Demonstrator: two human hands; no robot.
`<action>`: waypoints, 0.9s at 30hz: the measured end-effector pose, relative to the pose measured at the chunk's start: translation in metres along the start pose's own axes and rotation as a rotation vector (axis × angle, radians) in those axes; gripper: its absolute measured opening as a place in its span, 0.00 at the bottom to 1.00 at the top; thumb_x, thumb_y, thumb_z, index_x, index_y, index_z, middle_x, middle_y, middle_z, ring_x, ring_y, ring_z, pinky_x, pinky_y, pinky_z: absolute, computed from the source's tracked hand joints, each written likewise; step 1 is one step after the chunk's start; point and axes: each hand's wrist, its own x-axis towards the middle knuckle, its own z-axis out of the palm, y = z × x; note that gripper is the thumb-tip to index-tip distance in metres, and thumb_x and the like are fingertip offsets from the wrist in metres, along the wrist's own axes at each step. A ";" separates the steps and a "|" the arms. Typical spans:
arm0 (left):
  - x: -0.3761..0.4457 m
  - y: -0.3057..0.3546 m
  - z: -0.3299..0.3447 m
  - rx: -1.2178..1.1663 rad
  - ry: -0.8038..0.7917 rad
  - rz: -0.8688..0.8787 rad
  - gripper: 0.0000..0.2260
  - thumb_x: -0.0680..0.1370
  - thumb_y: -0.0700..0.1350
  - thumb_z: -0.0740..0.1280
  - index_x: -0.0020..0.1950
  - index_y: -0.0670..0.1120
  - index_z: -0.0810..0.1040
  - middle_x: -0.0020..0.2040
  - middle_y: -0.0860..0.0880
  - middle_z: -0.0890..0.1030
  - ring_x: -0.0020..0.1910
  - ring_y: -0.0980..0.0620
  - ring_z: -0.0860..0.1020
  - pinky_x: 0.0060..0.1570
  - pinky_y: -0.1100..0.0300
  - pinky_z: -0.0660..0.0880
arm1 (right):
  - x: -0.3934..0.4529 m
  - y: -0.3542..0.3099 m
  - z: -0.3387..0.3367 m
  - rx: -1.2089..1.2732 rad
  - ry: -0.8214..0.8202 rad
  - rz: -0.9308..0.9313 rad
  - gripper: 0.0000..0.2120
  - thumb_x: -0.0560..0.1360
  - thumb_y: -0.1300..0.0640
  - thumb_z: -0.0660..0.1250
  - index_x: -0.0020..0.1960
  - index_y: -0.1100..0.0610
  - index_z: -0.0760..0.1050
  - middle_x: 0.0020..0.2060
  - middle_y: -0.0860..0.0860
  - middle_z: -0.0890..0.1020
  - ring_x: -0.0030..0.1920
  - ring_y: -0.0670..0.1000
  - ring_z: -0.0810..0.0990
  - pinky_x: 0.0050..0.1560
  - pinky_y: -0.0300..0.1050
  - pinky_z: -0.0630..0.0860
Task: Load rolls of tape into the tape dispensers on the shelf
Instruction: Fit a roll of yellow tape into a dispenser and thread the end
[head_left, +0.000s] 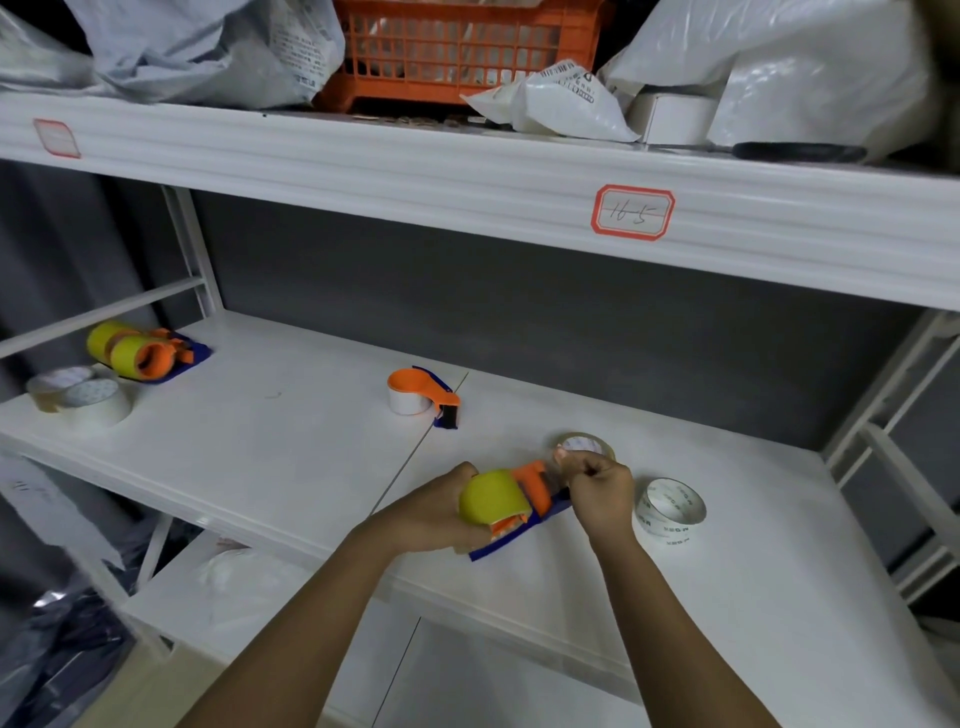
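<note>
Left hand wrapped around a yellow tape roll that sits in an orange and blue dispenser, held just over the front part of the white shelf. Right hand closed at the dispenser's front end, thumb and fingers pinching what looks like the clear tape end; too blurred to say more. Behind the right hand, a clear tape roll lying flat on the shelf, partly hidden. Just beside the right hand, on its right, a white printed roll lying flat, not touched. Further back, near the middle seam of the shelf, a second dispenser loaded with a white roll, standing alone. At the far left, two more yellow rolls in dispensers lying close together, and in front of them two loose rolls, touching each other. Above, on the upper shelf, an orange basket between grey plastic bags, and a red-framed label on the shelf edge.
</note>
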 end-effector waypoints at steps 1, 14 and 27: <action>0.000 0.000 0.000 -0.008 -0.001 0.000 0.21 0.72 0.47 0.71 0.60 0.50 0.66 0.51 0.53 0.74 0.48 0.58 0.74 0.43 0.63 0.73 | -0.001 0.002 0.000 -0.012 0.000 -0.007 0.08 0.75 0.64 0.66 0.43 0.61 0.83 0.35 0.53 0.81 0.39 0.53 0.78 0.48 0.45 0.77; 0.005 -0.018 0.005 -0.065 0.158 -0.067 0.17 0.78 0.58 0.60 0.41 0.45 0.71 0.40 0.49 0.74 0.40 0.54 0.74 0.39 0.63 0.68 | -0.023 0.013 0.000 -0.142 -0.101 -0.131 0.19 0.75 0.49 0.67 0.30 0.58 0.72 0.25 0.48 0.74 0.26 0.43 0.69 0.31 0.34 0.66; 0.011 -0.027 0.018 -0.266 0.036 -0.005 0.09 0.80 0.47 0.63 0.40 0.47 0.73 0.36 0.53 0.71 0.38 0.57 0.69 0.41 0.65 0.66 | -0.014 0.046 -0.003 0.009 -0.042 0.113 0.15 0.73 0.54 0.71 0.31 0.61 0.80 0.34 0.58 0.83 0.43 0.57 0.80 0.50 0.48 0.75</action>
